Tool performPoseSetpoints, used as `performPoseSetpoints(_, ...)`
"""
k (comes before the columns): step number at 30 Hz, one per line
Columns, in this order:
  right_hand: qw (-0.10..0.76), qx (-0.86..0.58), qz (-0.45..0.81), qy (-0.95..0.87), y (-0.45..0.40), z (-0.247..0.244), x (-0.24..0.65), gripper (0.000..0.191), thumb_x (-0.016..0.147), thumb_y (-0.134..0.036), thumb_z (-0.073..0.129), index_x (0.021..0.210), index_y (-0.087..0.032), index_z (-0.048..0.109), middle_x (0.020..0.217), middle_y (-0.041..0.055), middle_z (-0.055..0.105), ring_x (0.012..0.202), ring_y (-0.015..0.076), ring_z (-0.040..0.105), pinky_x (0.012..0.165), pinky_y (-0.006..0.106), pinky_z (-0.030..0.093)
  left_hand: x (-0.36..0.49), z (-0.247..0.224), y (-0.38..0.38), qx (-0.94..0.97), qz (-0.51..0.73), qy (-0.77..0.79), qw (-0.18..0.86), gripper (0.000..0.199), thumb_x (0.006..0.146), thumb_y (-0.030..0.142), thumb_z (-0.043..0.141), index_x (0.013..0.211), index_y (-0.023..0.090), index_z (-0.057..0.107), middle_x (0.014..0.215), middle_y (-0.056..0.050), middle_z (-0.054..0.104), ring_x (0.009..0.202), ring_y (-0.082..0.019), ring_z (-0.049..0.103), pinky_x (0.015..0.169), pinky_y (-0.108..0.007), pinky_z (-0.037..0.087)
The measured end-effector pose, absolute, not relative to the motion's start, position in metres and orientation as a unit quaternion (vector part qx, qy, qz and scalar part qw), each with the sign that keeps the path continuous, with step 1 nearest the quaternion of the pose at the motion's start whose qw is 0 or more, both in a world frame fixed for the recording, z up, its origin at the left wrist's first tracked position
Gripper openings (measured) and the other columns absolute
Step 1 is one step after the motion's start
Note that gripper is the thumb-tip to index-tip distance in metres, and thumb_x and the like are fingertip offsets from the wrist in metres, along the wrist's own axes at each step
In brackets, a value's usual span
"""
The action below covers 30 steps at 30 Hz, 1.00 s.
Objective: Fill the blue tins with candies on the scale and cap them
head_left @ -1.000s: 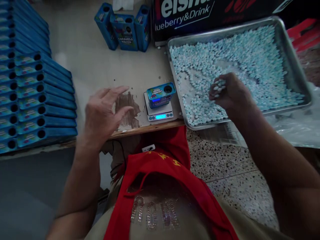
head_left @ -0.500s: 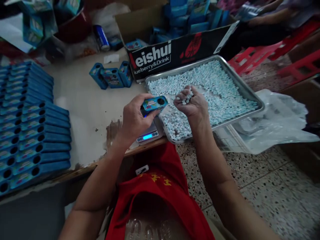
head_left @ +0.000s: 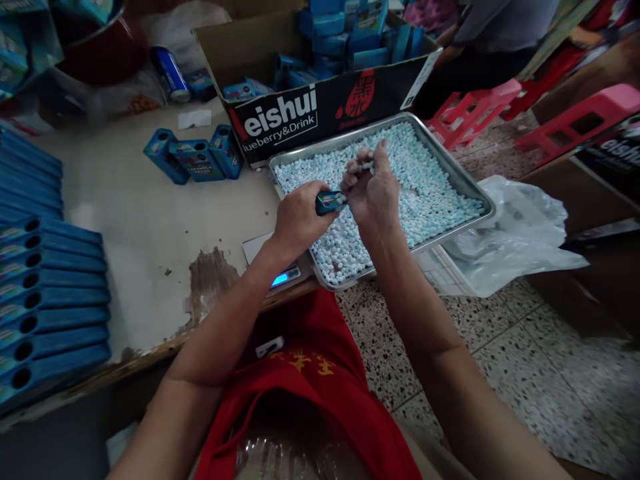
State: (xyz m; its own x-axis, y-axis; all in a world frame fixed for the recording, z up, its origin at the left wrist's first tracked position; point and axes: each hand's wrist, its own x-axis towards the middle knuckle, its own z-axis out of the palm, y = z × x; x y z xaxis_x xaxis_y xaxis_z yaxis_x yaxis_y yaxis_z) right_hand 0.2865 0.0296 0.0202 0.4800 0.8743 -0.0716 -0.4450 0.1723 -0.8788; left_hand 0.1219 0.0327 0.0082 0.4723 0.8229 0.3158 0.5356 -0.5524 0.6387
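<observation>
My left hand (head_left: 301, 219) is closed around a small blue candy box (head_left: 327, 202), held over the near left part of a metal tray (head_left: 487, 212). Cupped right beside the box's end, my right hand (head_left: 373, 190) holds several pale candies (head_left: 369, 163) in its curled fingers. A few candies show at the box's end, between the two hands. Pale blue and white candies (head_left: 440, 187) spread across the tray beneath. Below my left wrist, a small digital scale (head_left: 285, 277) with a lit blue display is partly hidden by my forearm.
Stacked blue boxes (head_left: 65, 280) with round holes stand at the left. Three more boxes (head_left: 197, 160) stand mid-table. Behind the tray is a carton (head_left: 330, 110) of blue boxes. A plastic bag (head_left: 525, 227) lies right of the tray, near red stools (head_left: 585, 120). Another person (head_left: 505, 27) is behind.
My left hand has moved the box off the scale to over the tray and tipped it. My right hand has come against its end, with fewer candies showing. The view has shifted.
</observation>
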Motion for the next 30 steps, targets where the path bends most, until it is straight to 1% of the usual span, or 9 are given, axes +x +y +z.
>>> performPoseSetpoints(3, 0.740, -0.440, 0.473, -0.188, 0.035, 0.016, 0.308, 0.052, 0.110, -0.072, 0.069, 0.086, -0.029, 0.051, 0.069, -0.0046, 0.053, 0.061, 0.0149, 0.053, 0.056, 0.026, 0.048, 0.123, 0.005, 0.036, 0.808, 0.332, 0.410, 0.264, 0.036, 0.082, 0.015, 0.095, 0.115, 0.025, 0.081, 0.119, -0.007, 0.087, 0.114, -0.031, 0.083, 0.102, -0.041, 0.065)
performPoseSetpoints(7, 0.746, -0.453, 0.471, -0.128, 0.031, 0.003, 0.329, 0.040, 0.115, -0.050, 0.068, 0.086, -0.027, 0.051, 0.065, -0.0073, 0.047, 0.052, 0.0108, 0.043, 0.052, 0.021, 0.040, 0.094, 0.004, 0.030, 0.752, 0.396, 0.404, 0.338, 0.043, 0.080, 0.011, 0.096, 0.118, 0.025, 0.081, 0.114, -0.002, 0.086, 0.103, -0.025, 0.082, 0.095, -0.035, 0.066)
performPoseSetpoints(11, 0.609, -0.551, 0.539, -0.187, 0.003, -0.018, 0.332, 0.027, 0.112, -0.033, 0.074, 0.090, -0.023, 0.064, 0.069, -0.0045, 0.057, 0.050, 0.0062, 0.042, 0.048, 0.015, 0.033, 0.034, -0.001, 0.011, 0.702, 0.430, 0.420, 0.382, 0.045, 0.081, 0.014, 0.095, 0.122, 0.026, 0.082, 0.108, 0.001, 0.085, 0.094, -0.021, 0.080, 0.087, -0.031, 0.067)
performPoseSetpoints(16, 0.412, -0.630, 0.579, -0.314, -0.018, -0.028, 0.340, 0.032, 0.103, -0.036, 0.088, 0.081, -0.022, 0.069, 0.065, -0.0016, 0.058, 0.049, 0.0066, 0.039, 0.042, 0.016, 0.028, -0.022, -0.013, -0.018, 0.675, 0.409, 0.488, 0.373, 0.044, 0.081, 0.021, 0.098, 0.122, 0.026, 0.082, 0.106, 0.001, 0.085, 0.093, -0.022, 0.081, 0.086, -0.032, 0.068)
performPoseSetpoints(20, 0.376, -0.637, 0.563, -0.369, -0.015, -0.018, 0.335, 0.034, 0.086, -0.029, 0.104, 0.083, -0.024, 0.070, 0.072, -0.0005, 0.067, 0.056, 0.0085, 0.050, 0.047, 0.016, 0.040, -0.030, -0.022, -0.032, 0.692, 0.382, 0.500, 0.353, 0.042, 0.089, 0.030, 0.100, 0.127, 0.029, 0.082, 0.117, 0.000, 0.087, 0.101, -0.023, 0.083, 0.093, -0.032, 0.069)
performPoseSetpoints(23, 0.369, -0.644, 0.562, -0.364, -0.013, -0.005, 0.324, 0.026, 0.082, -0.013, 0.099, 0.091, -0.022, 0.076, 0.077, 0.0004, 0.073, 0.061, 0.0094, 0.060, 0.054, 0.017, 0.048, -0.034, -0.030, -0.033, 0.708, 0.385, 0.483, 0.341, 0.064, 0.088, 0.042, 0.104, 0.145, 0.032, 0.076, 0.136, -0.005, 0.084, 0.119, -0.026, 0.082, 0.105, -0.037, 0.069)
performPoseSetpoints(26, 0.359, -0.658, 0.550, -0.368, -0.014, 0.006, 0.317, 0.022, 0.082, -0.001, 0.088, 0.091, -0.018, 0.078, 0.076, 0.0019, 0.076, 0.058, 0.0084, 0.058, 0.053, 0.017, 0.046, -0.053, -0.039, -0.033, 0.692, 0.427, 0.476, 0.334, 0.094, 0.080, 0.061, 0.108, 0.159, 0.035, 0.064, 0.146, -0.009, 0.079, 0.134, -0.031, 0.079, 0.114, -0.045, 0.067)
performPoseSetpoints(28, 0.358, -0.664, 0.530, -0.387, -0.017, 0.012, 0.316, 0.019, 0.085, 0.000, 0.085, 0.090, -0.017, 0.077, 0.073, 0.0023, 0.075, 0.055, 0.0078, 0.055, 0.051, 0.018, 0.043, -0.075, -0.043, -0.034, 0.666, 0.468, 0.483, 0.323, 0.100, 0.078, 0.070, 0.107, 0.160, 0.034, 0.063, 0.145, -0.010, 0.079, 0.136, -0.032, 0.078, 0.114, -0.046, 0.066)
performPoseSetpoints(30, 0.358, -0.672, 0.508, -0.402, -0.022, 0.017, 0.314, 0.017, 0.092, -0.001, 0.082, 0.086, -0.016, 0.077, 0.070, 0.0025, 0.073, 0.053, 0.0070, 0.053, 0.050, 0.018, 0.041, -0.098, -0.045, -0.039, 0.635, 0.497, 0.499, 0.317, 0.096, 0.078, 0.073, 0.106, 0.155, 0.031, 0.067, 0.137, -0.009, 0.081, 0.128, -0.031, 0.081, 0.110, -0.045, 0.067)
